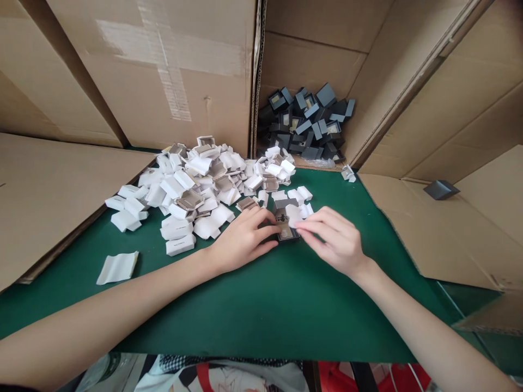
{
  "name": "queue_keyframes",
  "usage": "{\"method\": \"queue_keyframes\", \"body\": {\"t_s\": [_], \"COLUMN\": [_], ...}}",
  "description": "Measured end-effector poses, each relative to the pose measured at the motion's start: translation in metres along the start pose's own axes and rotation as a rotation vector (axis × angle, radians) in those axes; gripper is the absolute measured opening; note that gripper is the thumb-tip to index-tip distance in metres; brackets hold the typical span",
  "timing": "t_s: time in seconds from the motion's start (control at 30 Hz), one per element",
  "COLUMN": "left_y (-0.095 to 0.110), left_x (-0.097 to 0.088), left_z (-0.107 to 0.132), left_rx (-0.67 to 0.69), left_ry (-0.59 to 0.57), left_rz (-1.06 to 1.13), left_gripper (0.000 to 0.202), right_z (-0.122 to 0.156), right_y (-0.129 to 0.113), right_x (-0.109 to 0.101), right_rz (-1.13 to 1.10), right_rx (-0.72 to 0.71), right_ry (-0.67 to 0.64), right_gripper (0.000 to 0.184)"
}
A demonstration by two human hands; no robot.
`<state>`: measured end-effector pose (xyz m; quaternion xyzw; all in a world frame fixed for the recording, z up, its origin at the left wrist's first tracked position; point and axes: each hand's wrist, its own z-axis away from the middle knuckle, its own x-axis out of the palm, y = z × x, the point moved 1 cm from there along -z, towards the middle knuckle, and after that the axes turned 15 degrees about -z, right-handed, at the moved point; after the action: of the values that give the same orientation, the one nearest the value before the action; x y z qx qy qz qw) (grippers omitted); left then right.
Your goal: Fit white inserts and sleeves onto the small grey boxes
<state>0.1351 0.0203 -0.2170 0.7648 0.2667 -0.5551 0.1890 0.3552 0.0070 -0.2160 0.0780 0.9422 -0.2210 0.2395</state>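
A small black box (288, 234) lies open on the green table in front of me, with its lid raised at the back and something pale inside. My left hand (248, 235) is curled against the left side of this box, fingers and thumb gripping its edge. Above the box's right part, my right hand (333, 238) pinches a small white card piece (292, 214) between thumb and fingertips. That piece partly covers the inside of the box. Just behind are several small white folded cartons (302, 195), close to the raised lid.
A large heap of white folded cartons (204, 179) spreads to the back left. Black boxes (314, 122) pile up inside a big cardboard box (368, 71). A white sheet (117, 268) lies at left. One black box (441, 189) rests on a cardboard flap at right.
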Motion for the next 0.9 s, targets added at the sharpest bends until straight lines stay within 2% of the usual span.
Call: {"method": "queue_keyframes", "body": {"t_s": [0.1, 0.2, 0.3, 0.4, 0.5, 0.6, 0.67, 0.9], "left_y": [0.0, -0.001, -0.001, -0.001, 0.0, 0.0, 0.0, 0.001], "left_x": [0.0, 0.001, 0.003, 0.003, 0.003, 0.003, 0.003, 0.003], "left_z": [0.001, 0.001, 0.001, 0.002, 0.002, 0.003, 0.003, 0.002], "left_rx": [0.012, 0.009, 0.0, -0.015, -0.021, -0.024, -0.022, 0.011], "left_ry": [0.0, 0.005, 0.006, 0.007, 0.004, -0.004, -0.005, 0.019], "left_rz": [0.0, 0.024, 0.051, 0.063, 0.065, 0.071, 0.075, 0.065], "left_gripper": [0.027, 0.027, 0.027, 0.027, 0.027, 0.027, 0.027, 0.027], "right_z": [0.001, 0.0, 0.0, -0.001, -0.001, -0.001, 0.0, 0.002], "right_y": [0.001, 0.005, 0.009, 0.01, 0.008, 0.005, 0.005, 0.013], "right_x": [0.007, 0.016, 0.025, 0.027, 0.018, 0.007, 0.004, 0.023], "right_rz": [0.137, 0.311, 0.407, 0.402, 0.382, 0.411, 0.458, 0.468], "right_rx": [-0.034, -0.042, -0.066, -0.048, -0.096, -0.209, -0.257, -0.269], "right_ry": [-0.142, -0.187, -0.181, -0.171, -0.137, -0.013, 0.021, -0.091], "right_gripper": [0.008, 0.015, 0.021, 0.021, 0.018, 0.015, 0.016, 0.014]}}
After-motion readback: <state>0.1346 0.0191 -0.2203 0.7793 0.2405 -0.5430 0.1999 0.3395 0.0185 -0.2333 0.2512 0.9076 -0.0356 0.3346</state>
